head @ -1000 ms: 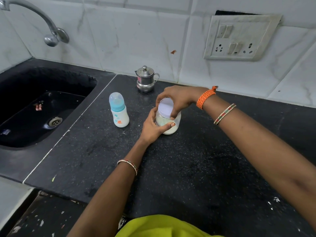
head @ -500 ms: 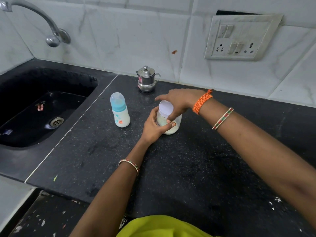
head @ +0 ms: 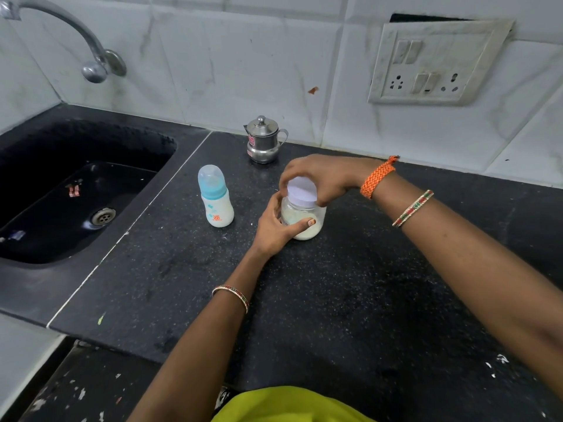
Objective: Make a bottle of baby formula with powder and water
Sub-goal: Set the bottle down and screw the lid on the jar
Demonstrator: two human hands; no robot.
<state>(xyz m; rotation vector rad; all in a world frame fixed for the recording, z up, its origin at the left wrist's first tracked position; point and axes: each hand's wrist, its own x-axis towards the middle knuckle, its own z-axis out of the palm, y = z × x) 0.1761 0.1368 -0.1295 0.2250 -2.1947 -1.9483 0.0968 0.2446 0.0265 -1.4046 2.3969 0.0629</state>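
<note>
A clear jar of pale powder (head: 300,222) stands on the black counter (head: 350,300) with a white lid (head: 301,191) on top. My left hand (head: 275,229) wraps around the jar's left side and front. My right hand (head: 323,176) reaches in from the right, its fingers closed around the lid's rim. A white baby bottle (head: 215,200) with a blue collar and clear cap stands upright a little to the left of the jar, untouched.
A small steel lidded pot (head: 263,141) stands at the back by the tiled wall. A black sink (head: 70,190) with a drain lies to the left, under a steel tap (head: 91,60). A switch and socket plate (head: 432,65) is on the wall.
My right hand has shifted its grip on the lid, fingers turning around the rim. The jar and my left hand have stayed in place.
</note>
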